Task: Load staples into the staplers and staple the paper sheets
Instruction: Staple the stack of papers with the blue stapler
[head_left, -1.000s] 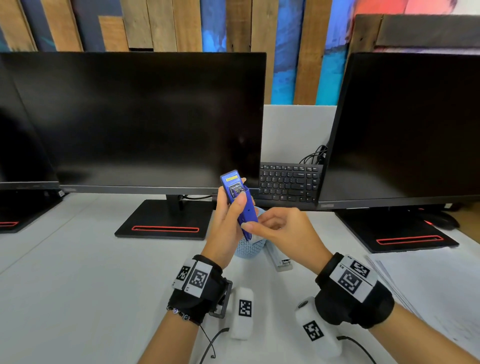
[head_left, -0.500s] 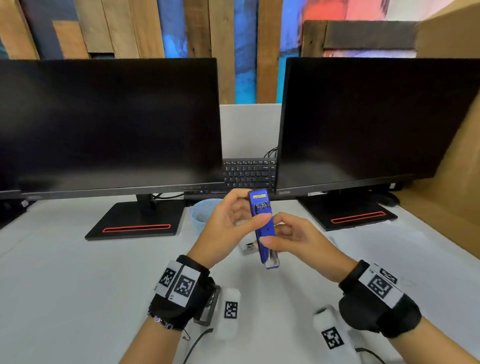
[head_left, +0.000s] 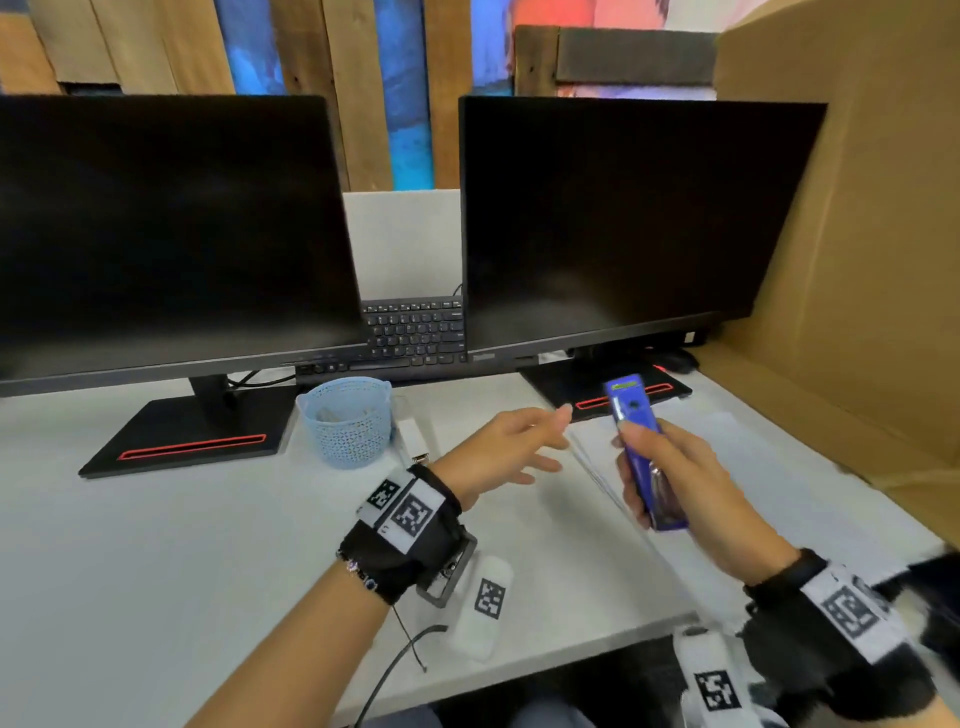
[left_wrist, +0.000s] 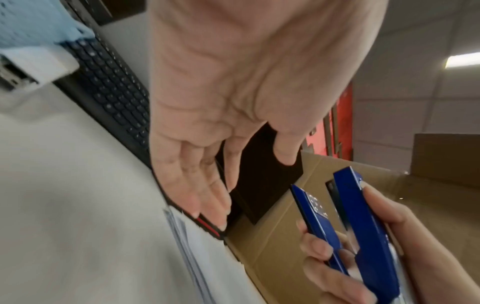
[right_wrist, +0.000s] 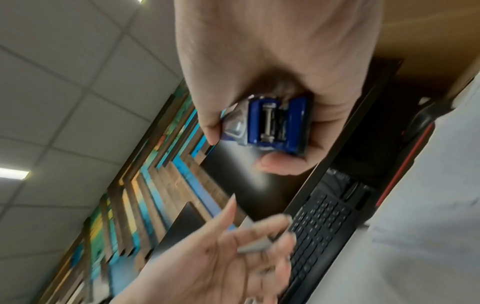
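Right hand holds a blue stapler above the paper sheets; left hand is spread and holds nothing.

Two dark monitors (head_left: 161, 228) stand on the white desk (head_left: 156, 545), with a black keyboard (head_left: 413, 327) seen between them and a cardboard wall (head_left: 857, 234) at the right. The stack of paper sheets (head_left: 737, 467) lies flat on the desk in front of the right monitor. A pale blue basket (head_left: 347, 418) sits near the left monitor's base, with a white stapler (head_left: 413, 439) just beside it. The blue stapler (head_left: 641, 447) is raised over the paper, tilted, its two arms parted in the left wrist view. The right hand (head_left: 685, 488) wraps its fingers and thumb round the stapler's rear half. The left hand (head_left: 506, 449) hovers beside the paper's edge, fingers straight and relaxed.
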